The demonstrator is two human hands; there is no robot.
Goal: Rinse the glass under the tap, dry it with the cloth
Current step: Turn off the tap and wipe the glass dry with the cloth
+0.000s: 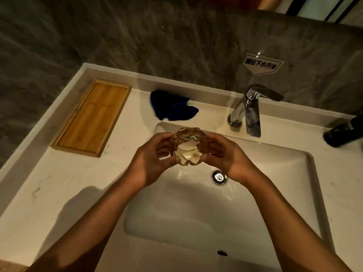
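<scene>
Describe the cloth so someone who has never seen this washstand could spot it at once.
Start at the white sink set in the pale counter. On the counter strip behind the sink's far left corner, between the wooden tray and the chrome tap, lies the cloth. It is the only soft, crumpled thing there, and the only dark blue one.

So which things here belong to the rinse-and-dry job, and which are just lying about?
Job: glass, held by left hand and right hand; tap; blue cloth; sink.

Lying about: wooden tray; dark bottle; wall label.
</scene>
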